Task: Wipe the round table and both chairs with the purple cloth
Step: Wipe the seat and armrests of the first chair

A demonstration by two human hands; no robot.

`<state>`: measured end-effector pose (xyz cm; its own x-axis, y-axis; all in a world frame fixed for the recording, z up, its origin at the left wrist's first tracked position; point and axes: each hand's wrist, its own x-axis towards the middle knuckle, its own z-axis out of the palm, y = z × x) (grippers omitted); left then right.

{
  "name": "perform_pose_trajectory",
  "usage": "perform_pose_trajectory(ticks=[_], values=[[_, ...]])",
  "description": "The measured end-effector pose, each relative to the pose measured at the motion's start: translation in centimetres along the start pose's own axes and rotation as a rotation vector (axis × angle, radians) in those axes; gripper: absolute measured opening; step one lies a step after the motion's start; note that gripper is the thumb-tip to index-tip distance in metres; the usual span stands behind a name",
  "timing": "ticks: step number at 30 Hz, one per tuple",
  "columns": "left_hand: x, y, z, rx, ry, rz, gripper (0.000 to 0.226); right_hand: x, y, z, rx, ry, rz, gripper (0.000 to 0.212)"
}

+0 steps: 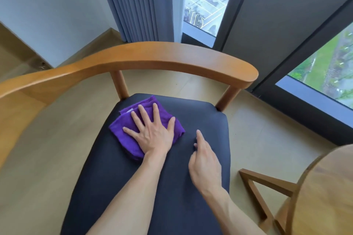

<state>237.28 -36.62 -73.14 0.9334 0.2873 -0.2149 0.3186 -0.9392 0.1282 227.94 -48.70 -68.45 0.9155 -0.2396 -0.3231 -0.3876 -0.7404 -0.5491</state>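
A wooden chair with a curved backrest (152, 57) and a dark padded seat (206, 120) stands right below me. The folded purple cloth (122, 129) lies on the far left part of the seat. My left hand (150, 131) lies flat on the cloth with its fingers spread and straight. My right hand (204, 160) hovers over or lightly touches the seat just right of the cloth, forefinger pointing forward, the other fingers loosely curled and holding nothing. The round wooden table (328, 192) shows only as an edge at the lower right.
Grey curtains (137, 2) and tall windows with dark frames (238, 9) stand behind the chair. Light wood floor (38, 139) surrounds it. The table's wooden base struts (267, 181) sit close to the seat's right side. A white wall is at the left.
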Motion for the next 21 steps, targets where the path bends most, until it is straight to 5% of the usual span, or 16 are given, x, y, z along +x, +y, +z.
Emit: perform_pose_trajectory(ticks=[5, 9, 13, 18, 21], values=[[-1.5, 3.5, 1.6, 0.094, 0.006, 0.342, 0.083, 1.8, 2.5, -1.6, 0.156, 0.108, 0.093, 0.056], [0.1, -2.4, 0.0, 0.145, 0.056, 0.73, 0.071, 1.4, 2.2, -0.6, -0.073, 0.076, 0.082, 0.058], [4.5, -8.0, -2.1, 0.121, 0.087, 0.524, 0.058, 1.4, 1.8, 0.0, -0.326, 0.063, 0.084, 0.06], [6.4, -0.5, -1.6, -0.208, 0.193, -0.054, 0.035, 1.9, 2.3, -0.8, -0.252, -0.012, 0.086, 0.06], [3.5, 7.5, -1.0, -0.183, 0.14, 0.223, 0.031, 2.6, 2.9, -2.0, -0.051, -0.024, 0.107, 0.058]])
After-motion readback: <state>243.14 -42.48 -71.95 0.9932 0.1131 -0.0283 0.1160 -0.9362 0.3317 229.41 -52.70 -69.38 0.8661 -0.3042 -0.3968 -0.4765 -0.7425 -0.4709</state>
